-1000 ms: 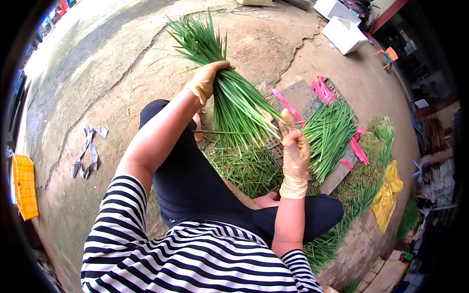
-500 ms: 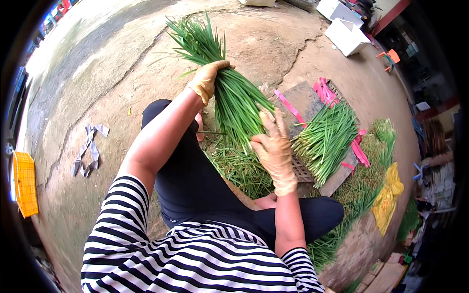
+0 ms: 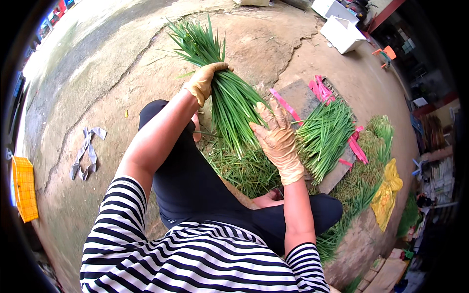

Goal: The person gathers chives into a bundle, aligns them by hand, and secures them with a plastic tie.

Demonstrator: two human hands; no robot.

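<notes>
My gloved left hand [image 3: 207,82] is closed round the upper part of a bunch of green chives [image 3: 237,102], held at a slant above my lap with the leaf tips pointing away. At its lower right end is my gloved right hand [image 3: 278,141], fingers stretched out and apart, by the stalk ends. Whether the fingertips touch the stalks I cannot tell. Beyond that hand, a second pile of chives [image 3: 328,132] lies on a flat grey board [image 3: 296,95]. Bright pink strips [image 3: 321,90] lie around this pile. Loose green trimmings [image 3: 239,168] cover the ground under the held bunch.
A long heap of chives [image 3: 366,163] stretches along my right side, with a yellow plastic bag [image 3: 387,193] on its outer edge. Left of me lie a grey cloth strip [image 3: 89,151] and a yellow crate [image 3: 24,188]. White foam boxes [image 3: 343,34] and an orange chair [image 3: 389,52] stand far right.
My right hand has drawn slightly right and its fingers have spread from the stalk ends. The left hand keeps its hold on the bunch, almost unmoved.
</notes>
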